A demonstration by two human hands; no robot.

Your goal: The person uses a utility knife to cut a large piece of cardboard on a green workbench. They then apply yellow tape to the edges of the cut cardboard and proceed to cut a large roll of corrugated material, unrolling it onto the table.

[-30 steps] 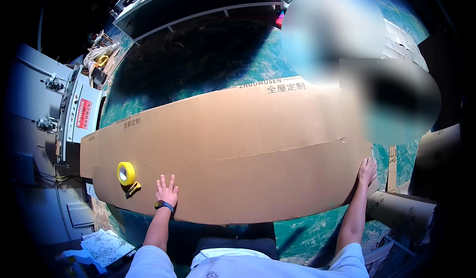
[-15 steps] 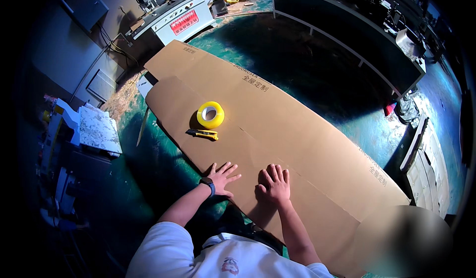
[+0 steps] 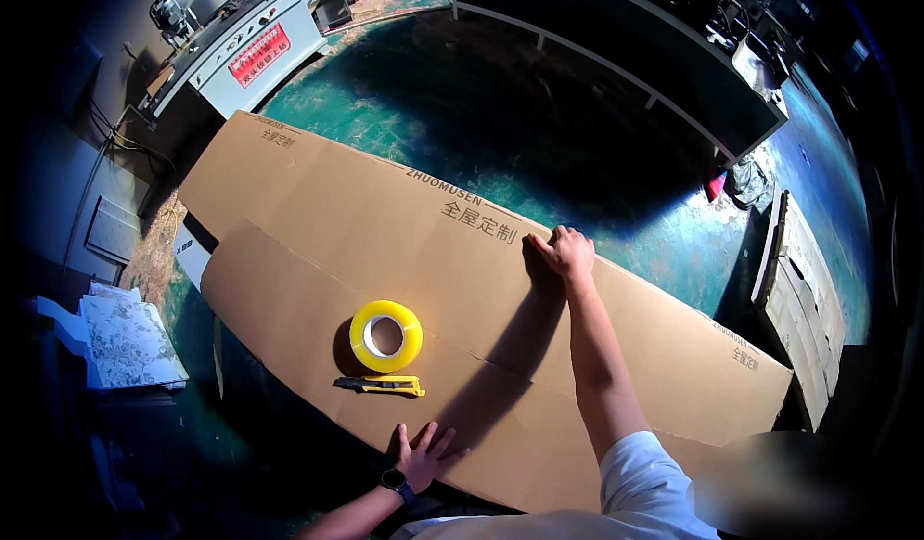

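A long sheet of brown cardboard (image 3: 385, 242) with printed marks along its far edge stretches across in front of me, a fold line running down its length. My left hand (image 3: 421, 458), with a dark watch on the wrist, lies on the near edge with fingers spread. My right hand (image 3: 570, 251) reaches across to the far edge, its fingers bent over that edge and the thumb on top. On the cardboard, between me and the fold, rest a roll of yellow tape (image 3: 409, 336) and a yellow-and-black utility knife (image 3: 395, 385) just below it.
A white machine bench (image 3: 260, 49) with a red sign stands far left. A long dark-sided workbench (image 3: 616, 59) runs along the back right. Flat boards (image 3: 804, 299) lean at the right. A speckled white panel (image 3: 130, 338) sits at the left. The floor (image 3: 356, 107) is green.
My right hand has moved from lying flat near the middle of the cardboard to its far edge. The left hand stays flat at the near edge. The view has shifted.
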